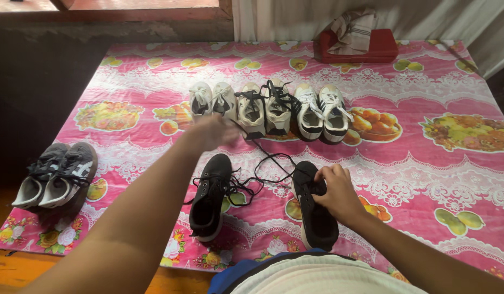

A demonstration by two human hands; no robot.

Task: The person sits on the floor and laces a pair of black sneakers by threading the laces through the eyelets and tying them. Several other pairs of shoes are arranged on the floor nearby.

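My right hand (334,191) was clamped on the right black shoe (315,209), fingers curled over its tongue and lace area, pinning it flat on the pink mat (426,98) near my lap so it wouldn't slide while the lace was pulled. That shoe lay toe away from me, sole down, just right of centre. Its black lace (265,163) ran loose from the eyelets up and left across the mat toward my left hand (212,132). The left hand was raised over the mat, blurred; the grip looked closed round the lace end, but I couldn't tell for sure. Holding one end high and the shoe down kept the lace taut, I judged.

Left black shoe (209,197) sat just beside, apart from the right one, laces spilled between them in a tangle, not held.

Farther off, a row of six light sneakers (268,109) stood side by side, toes pointing far, paired up neatly — white pair far left, cream pair with black laces in the middle, white-and-black pair to the right. Grey pair of sneakers (59,175) sat at the mat's left edge, well apart. Red box (358,46) with a striped cloth (352,27) on top was at the far edge by the curtain.
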